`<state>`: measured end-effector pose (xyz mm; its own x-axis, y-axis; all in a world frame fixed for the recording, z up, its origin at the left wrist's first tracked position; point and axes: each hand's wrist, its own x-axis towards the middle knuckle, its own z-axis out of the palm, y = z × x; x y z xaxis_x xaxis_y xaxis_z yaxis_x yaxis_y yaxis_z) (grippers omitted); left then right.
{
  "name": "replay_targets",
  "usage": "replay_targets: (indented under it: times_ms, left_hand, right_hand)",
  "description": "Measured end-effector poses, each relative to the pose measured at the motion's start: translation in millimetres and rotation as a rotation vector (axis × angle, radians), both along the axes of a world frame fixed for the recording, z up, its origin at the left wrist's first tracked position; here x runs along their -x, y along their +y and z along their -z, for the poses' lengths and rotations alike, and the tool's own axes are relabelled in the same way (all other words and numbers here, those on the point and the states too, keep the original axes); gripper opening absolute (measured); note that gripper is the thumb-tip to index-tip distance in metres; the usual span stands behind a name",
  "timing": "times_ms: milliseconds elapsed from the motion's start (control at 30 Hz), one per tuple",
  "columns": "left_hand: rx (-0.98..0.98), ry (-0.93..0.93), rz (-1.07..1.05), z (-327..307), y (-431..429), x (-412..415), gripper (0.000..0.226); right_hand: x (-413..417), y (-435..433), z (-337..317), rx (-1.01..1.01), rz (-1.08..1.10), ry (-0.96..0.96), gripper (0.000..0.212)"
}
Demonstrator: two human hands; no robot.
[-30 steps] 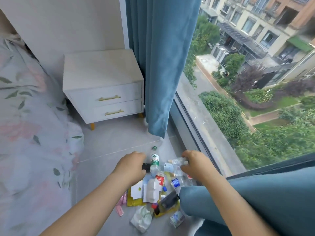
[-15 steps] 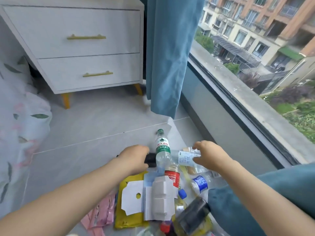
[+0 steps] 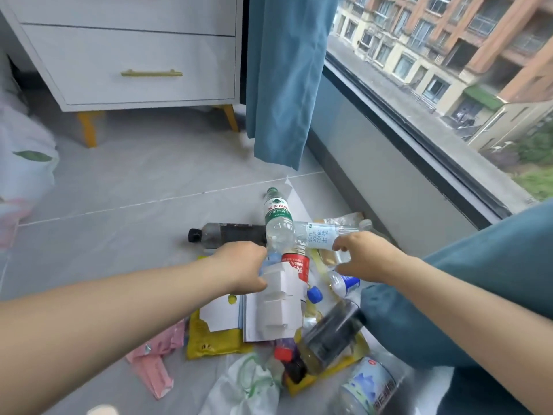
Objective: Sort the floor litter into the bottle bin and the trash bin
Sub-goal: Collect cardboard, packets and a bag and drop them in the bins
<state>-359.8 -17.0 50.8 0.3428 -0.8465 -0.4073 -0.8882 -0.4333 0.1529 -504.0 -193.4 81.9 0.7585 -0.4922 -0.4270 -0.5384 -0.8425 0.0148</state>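
Sorting at an early stage. No bin of either kind is in view, and everything to be sorted lies heaped on the floor (image 3: 119, 190) between the bedside cabinet (image 3: 134, 55) and the window (image 3: 419, 100). Nothing here shows as sorted, so nearly all the work is judged to be left. The green-label bottle (image 3: 278, 217), at the far end of the heap, serves as reference. A dark bottle (image 3: 227, 233) with a black cap lies touching it on its left, a clear bottle (image 3: 320, 238) with a pale blue label touches it on its right, and a red-label bottle (image 3: 296, 265) lies just on its near side. Further to the near side lie a small blue-capped bottle (image 3: 344, 284), a red-capped bottle (image 3: 284, 353) and a large bottle (image 3: 369, 387) with a blue-and-white label. That makes seven bottles for certain; a blurred dark cylinder (image 3: 332, 330) among them may be an eighth. Trash counted, all on the near side of the green-label bottle: one folded card (image 3: 281, 307), one paper sheet (image 3: 220, 314), two yellow packets (image 3: 209, 339), some pink wrappers (image 3: 155, 363) (number unclear) and one plastic bag (image 3: 248, 390). The left hand (image 3: 242, 266) is curled at the green-label bottle's base with its fingers hidden, so what it holds cannot be told. The right hand (image 3: 368, 257) curves its fingers onto the clear bottle, thumb spread below; whether the grip has closed cannot be told.
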Motion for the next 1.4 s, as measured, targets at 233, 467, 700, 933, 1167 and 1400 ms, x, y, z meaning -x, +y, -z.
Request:
replay_targets:
  times_ms: [233,467,700,933,1167,1400]
  left_hand:
    - [-0.115,-0.082,0.001,17,28,-7,0.035]
    - [-0.199,-0.132,-0.160,23,53,-37,0.039]
    - [-0.214,-0.079,-0.260,32,64,-48,0.048]
    - [-0.216,-0.053,-0.268,32,75,-51,0.041]
    - [-0.233,-0.051,-0.322,38,93,-57,0.049]
    - [-0.228,0.013,-0.376,45,101,-59,0.058]
  right_hand:
    - [2,35,16,-0.123,-0.116,0.004,0.048]
    - [-8,66,46,-0.255,-0.019,0.021,0.063]
    - [-19,81,51,-0.343,0.043,-0.149,0.069]
    - [-30,95,55,-0.447,-0.078,-0.223,0.089]
    - [-35,98,66,-0.440,-0.042,-0.104,0.078]
    - [-44,94,70,-0.174,-0.003,0.065,0.054]
